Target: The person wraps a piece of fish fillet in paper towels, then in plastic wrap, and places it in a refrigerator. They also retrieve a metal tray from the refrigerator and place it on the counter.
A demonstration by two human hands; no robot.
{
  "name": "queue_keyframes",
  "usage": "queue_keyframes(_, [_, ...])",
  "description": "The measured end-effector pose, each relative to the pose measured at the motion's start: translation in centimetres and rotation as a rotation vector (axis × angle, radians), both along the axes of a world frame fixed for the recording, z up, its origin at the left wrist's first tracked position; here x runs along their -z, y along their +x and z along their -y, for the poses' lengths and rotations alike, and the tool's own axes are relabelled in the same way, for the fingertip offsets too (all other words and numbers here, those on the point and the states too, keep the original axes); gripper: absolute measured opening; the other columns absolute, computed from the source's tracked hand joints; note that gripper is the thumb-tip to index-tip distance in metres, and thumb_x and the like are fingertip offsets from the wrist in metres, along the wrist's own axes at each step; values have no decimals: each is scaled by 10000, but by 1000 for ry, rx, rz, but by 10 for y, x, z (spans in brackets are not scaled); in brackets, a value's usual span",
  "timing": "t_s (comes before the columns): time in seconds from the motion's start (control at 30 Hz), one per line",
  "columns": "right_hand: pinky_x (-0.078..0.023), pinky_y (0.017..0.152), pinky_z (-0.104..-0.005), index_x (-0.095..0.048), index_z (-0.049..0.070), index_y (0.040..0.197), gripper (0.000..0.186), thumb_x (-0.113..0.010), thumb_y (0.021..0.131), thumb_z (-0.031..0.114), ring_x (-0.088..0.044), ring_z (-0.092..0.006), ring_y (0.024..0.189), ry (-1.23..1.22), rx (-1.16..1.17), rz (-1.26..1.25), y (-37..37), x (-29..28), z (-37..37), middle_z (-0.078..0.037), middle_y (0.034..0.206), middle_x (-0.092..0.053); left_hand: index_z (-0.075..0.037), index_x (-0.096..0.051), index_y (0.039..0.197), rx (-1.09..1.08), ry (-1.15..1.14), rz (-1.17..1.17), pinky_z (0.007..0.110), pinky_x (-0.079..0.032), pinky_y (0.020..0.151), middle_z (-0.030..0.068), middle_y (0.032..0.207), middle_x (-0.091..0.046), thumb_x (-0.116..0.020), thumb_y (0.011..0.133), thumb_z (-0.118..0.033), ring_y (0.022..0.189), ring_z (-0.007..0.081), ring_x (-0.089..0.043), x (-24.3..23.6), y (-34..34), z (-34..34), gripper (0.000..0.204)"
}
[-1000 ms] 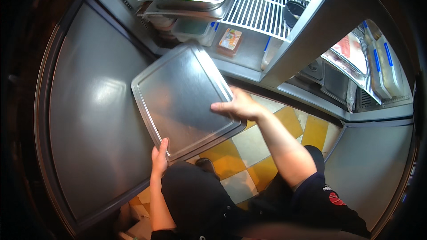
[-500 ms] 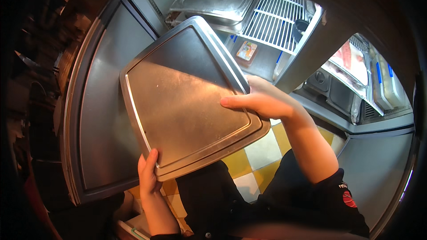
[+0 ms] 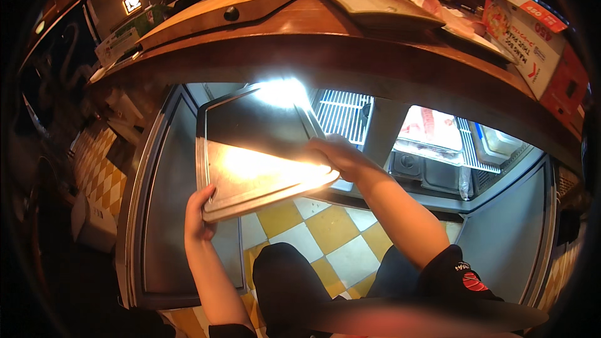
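Tilted in front of me is a rectangular metal tray [image 3: 244,122] with a raised rim, its far end reaching into the left bay of an opened under-counter fridge. Fingers of my left hand [image 3: 200,213] are closed round its near left corner, the thumb on top. My right hand [image 3: 338,156] grips the right edge, with part of its fingers hidden by the tray. Strong glare covers the tray's far corner and lower half. Behind it, a white wire shelf [image 3: 343,112] shows in the left bay.
Open doors flank me, a left door [image 3: 178,200] and a right door [image 3: 507,231]. The right bay holds a tray of pale red meat [image 3: 431,126] above metal pans [image 3: 438,172]. Over the fridge juts a wooden counter [image 3: 350,40] bearing boards and a cardboard box [image 3: 526,37].
My view has lifted, bringing the counter top into sight. The tray now sits farther from me, covering the left bay's front; both hands have kept their hold.
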State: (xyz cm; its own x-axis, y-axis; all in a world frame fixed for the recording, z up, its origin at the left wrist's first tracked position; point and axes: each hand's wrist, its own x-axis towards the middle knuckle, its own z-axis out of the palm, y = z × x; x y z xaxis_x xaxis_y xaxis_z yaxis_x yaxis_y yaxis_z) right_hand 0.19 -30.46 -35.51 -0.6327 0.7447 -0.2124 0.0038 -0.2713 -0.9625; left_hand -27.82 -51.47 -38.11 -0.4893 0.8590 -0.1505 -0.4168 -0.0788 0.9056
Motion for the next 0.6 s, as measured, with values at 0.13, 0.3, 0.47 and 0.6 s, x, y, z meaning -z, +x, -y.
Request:
queue_keyframes(0.13, [-396, 594, -290, -681, 27, 873, 254, -708, 824, 275, -522, -126, 656, -88, 141, -237, -7, 28, -24, -25, 779, -583, -18, -616, 1093, 97, -76, 57, 345, -549, 817, 73, 1021, -678, -718, 883, -265, 916, 210, -676, -9, -26, -66, 340])
queue_keyframes(0.3, [-447, 727, -402, -669, -37, 1025, 487, -745, 783, 379, -569, -238, 810, 718, 225, 24, -13, 82, -80, -122, 863, -585, -74, -606, 1038, 142, -104, 140, 436, -582, 797, 27, 930, -638, -749, 861, -273, 905, 231, -680, 5, -53, -143, 302])
queue_keyframes(0.47, [-443, 998, -386, -519, -138, 1281, 810, -783, 803, 459, -556, -314, 1136, 626, 369, 75, -14, 44, -63, -248, 1203, -543, -90, -583, 1197, 100, -124, 88, 475, -552, 884, 71, 1166, -596, -732, 878, -373, 1051, 270, -633, 14, -60, -190, 451])
queue_keyframes(0.6, [-360, 1146, -421, -409, 55, 1491, 772, -748, 861, 345, -413, -385, 1350, 973, 327, 475, -4, 44, -25, -307, 1459, -336, -89, -621, 1199, -7, 24, 55, 436, -533, 886, 84, 1128, -648, -655, 916, -434, 1025, 264, -639, 42, -102, -225, 448])
